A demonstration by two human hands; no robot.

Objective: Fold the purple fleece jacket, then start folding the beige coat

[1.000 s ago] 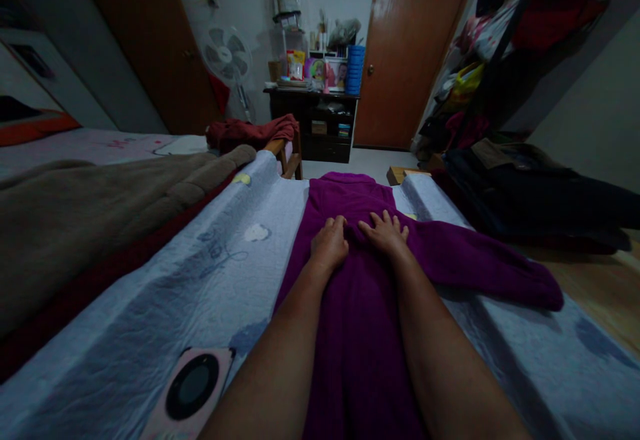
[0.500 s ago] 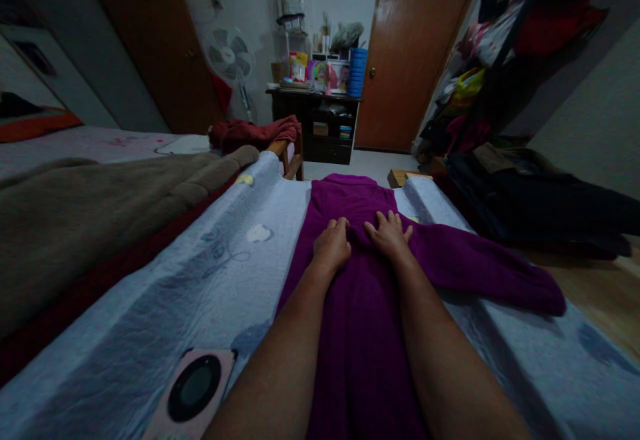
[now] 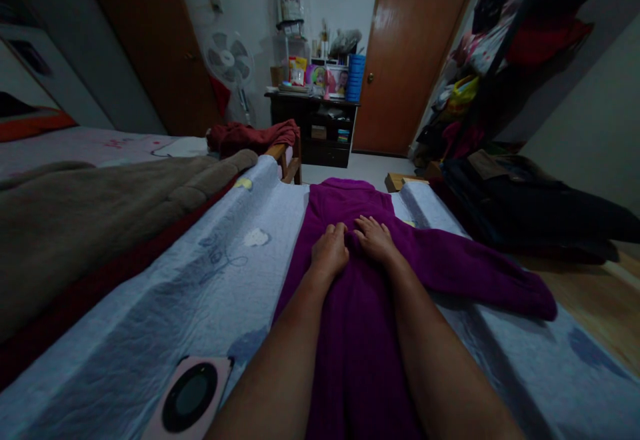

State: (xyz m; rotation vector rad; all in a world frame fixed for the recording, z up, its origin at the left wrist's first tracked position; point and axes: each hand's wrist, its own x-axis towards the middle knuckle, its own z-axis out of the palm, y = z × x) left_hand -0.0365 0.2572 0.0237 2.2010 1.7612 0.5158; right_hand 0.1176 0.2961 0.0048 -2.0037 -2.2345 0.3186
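A purple fleece garment (image 3: 360, 333) lies lengthwise on a pale blue printed sheet (image 3: 200, 293), one sleeve stretched out to the right (image 3: 480, 273). Both my forearms reach forward over it. My left hand (image 3: 330, 250) rests on the cloth with its fingers curled down and pressed together against a raised fold. My right hand (image 3: 373, 239) lies right beside it, touching the same fold, fingers close together and bent onto the fabric.
A pink device with a round black face (image 3: 190, 397) lies on the sheet at lower left. A brown blanket (image 3: 100, 207) covers the bed to the left. Dark clothes (image 3: 530, 207) are piled at right. A wooden stool (image 3: 290, 157), fan (image 3: 227, 60), dark cabinet (image 3: 320, 127) and door (image 3: 410, 53) stand beyond.
My right hand has slid left toward my left hand and drawn its fingers together; the two now meet at the fold. The view has shifted slightly.
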